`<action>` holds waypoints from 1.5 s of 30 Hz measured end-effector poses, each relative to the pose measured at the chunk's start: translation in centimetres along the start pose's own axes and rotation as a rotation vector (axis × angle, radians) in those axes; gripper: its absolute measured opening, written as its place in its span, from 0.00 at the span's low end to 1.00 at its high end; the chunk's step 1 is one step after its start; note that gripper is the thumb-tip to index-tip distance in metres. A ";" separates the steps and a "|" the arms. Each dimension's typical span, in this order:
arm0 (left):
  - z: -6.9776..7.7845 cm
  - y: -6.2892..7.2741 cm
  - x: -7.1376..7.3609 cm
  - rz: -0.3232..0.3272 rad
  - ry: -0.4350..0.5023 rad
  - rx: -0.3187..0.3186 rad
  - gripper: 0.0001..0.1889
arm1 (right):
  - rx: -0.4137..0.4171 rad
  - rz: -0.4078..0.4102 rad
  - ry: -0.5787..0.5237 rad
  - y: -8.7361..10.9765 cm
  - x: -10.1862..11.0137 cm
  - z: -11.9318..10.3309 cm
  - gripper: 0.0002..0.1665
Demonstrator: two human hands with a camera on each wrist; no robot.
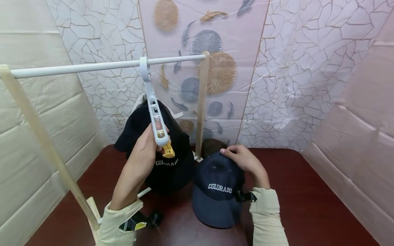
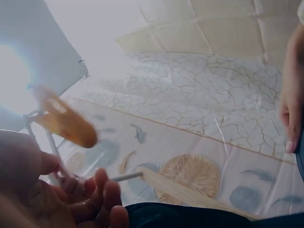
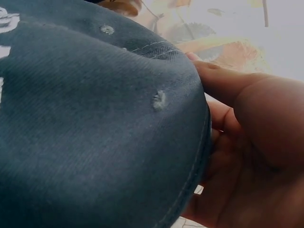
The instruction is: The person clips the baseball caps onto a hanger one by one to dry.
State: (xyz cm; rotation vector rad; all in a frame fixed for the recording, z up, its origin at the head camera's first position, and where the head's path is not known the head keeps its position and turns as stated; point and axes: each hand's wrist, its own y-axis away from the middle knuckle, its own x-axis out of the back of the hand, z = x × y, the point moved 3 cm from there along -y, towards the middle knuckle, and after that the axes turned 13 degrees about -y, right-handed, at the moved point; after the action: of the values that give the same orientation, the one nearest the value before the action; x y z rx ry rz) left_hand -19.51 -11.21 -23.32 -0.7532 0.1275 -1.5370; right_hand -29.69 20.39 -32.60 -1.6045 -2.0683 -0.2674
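Note:
My left hand [image 1: 144, 147] grips the lower part of a light grey hanger [image 1: 157, 124], which hooks over a white rail. A yellow clip [image 1: 168, 151] sticks out at the hanger's lower end, and it is blurred orange in the left wrist view. Behind this hand hangs a black cap [image 1: 170, 176] with white lettering, partly covered by the hand and hanger. To the right, a navy cap [image 1: 212, 174] lettered COLORADO has its brim toward me. My right hand [image 1: 244, 159] pinches its crown at the back edge, thumb outside; the other fingers are partly hidden behind the fabric.
The white rail [image 1: 101, 67] runs between a near left wooden post [image 1: 46, 143] and a far wooden post [image 1: 202, 106]. Below is a dark red table [image 1: 292, 191]. A brown rounded thing [image 1: 215, 145] shows behind the navy cap. Patterned sheets [image 1: 307, 85] stand behind.

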 end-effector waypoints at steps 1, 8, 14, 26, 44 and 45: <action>-0.2 0.0 0.0 -0.015 0.019 0.007 0.20 | -0.001 -0.001 0.000 0.2 0.1 0.0 0.23; -1.3 0.2 0.7 -0.025 0.055 0.046 0.20 | 0.012 -0.021 0.029 0.8 0.2 -0.4 0.22; -1.6 -0.2 0.5 -0.024 0.150 0.061 0.19 | 0.055 -0.027 0.041 1.4 0.5 -1.6 0.21; -1.7 -0.5 0.1 0.071 0.219 0.061 0.13 | 0.120 0.017 0.011 3.0 0.9 -4.7 0.14; -1.1 -0.4 0.6 0.189 0.186 0.037 0.14 | 0.303 0.035 0.063 4.7 1.1 -9.1 0.08; -1.1 -0.4 0.6 0.188 0.186 0.034 0.14 | 0.312 0.031 0.061 4.8 1.0 -9.3 0.08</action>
State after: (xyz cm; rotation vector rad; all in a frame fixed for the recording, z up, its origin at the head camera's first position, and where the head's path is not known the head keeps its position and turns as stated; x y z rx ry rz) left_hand -20.41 -12.08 -23.73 -0.5541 0.3022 -1.4238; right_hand -22.87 18.49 -24.89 -1.4193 -1.9266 0.0182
